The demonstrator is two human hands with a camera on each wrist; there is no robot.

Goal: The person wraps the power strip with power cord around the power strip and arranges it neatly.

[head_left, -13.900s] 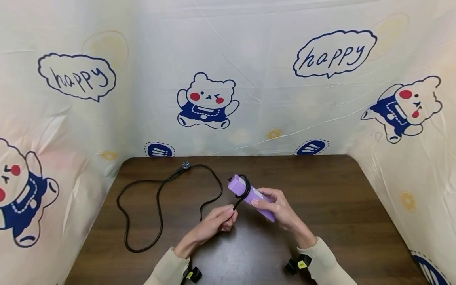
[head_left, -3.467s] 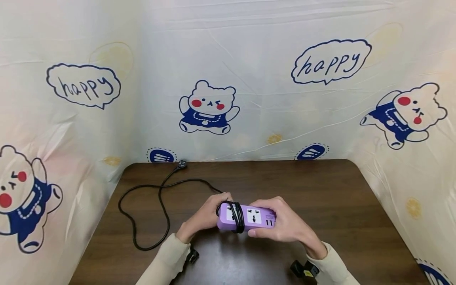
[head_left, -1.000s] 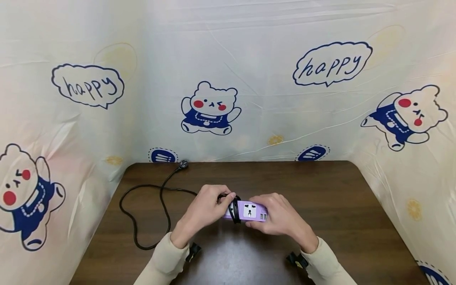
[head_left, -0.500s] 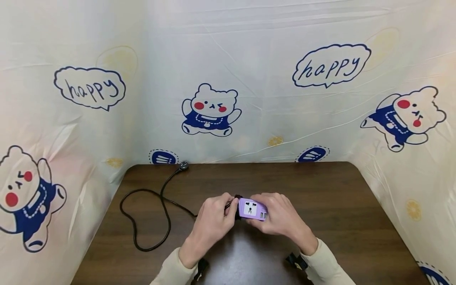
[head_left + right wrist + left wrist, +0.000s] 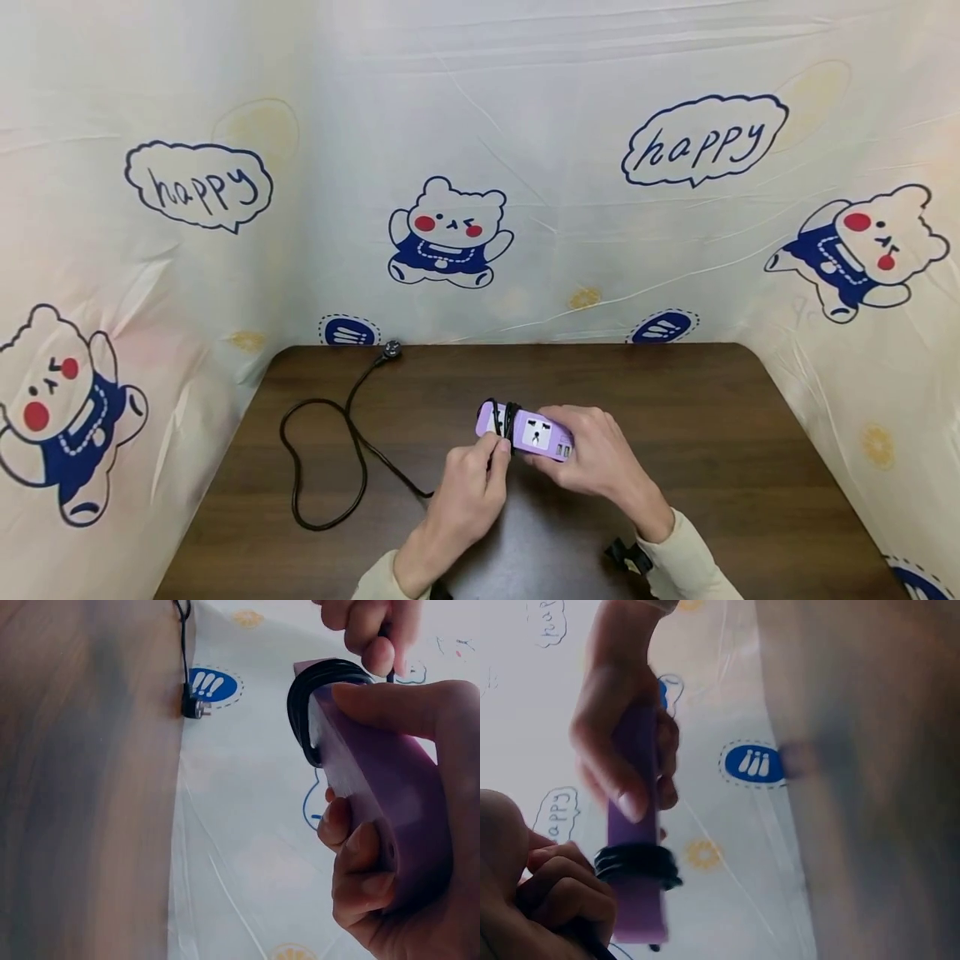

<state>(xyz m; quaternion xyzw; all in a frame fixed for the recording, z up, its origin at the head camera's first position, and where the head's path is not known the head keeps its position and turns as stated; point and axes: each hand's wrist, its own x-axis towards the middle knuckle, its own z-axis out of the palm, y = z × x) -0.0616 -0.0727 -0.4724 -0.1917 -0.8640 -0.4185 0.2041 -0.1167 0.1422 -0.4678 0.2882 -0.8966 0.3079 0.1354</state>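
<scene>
Black, thin, smooth cord (image 5: 318,527) is laid in one open loop on the left of the dark brown wood-grain table (image 5: 675,400). Where the loop crosses itself, one branch is led to a black round-headed plug (image 5: 392,351) at the table's far edge; the other is led towards the left hand (image 5: 465,492), behind which it is lost to sight.

By the left hand, the cord is pinched between thumb and bent fingers, with little gap left between them. Just beyond these fingertips, on the side away from the person, the wrapped end of a purple, bar-shaped power strip (image 5: 522,427) with white socket panels is found. Several tight black coils (image 5: 510,423) are wound around that end, across the long axis, which is slanted from far left to near right. On this crossing of cord and axis the work is judged to turn: the wrapped end is nearer the left hand, the USB end nearer the right.

By the right hand (image 5: 603,454), the USB end is gripped, thumb on one side and curled fingers on the other. The strip appears to be held above the table. Farther right, a cream sleeve (image 5: 686,554) is seen.
</scene>
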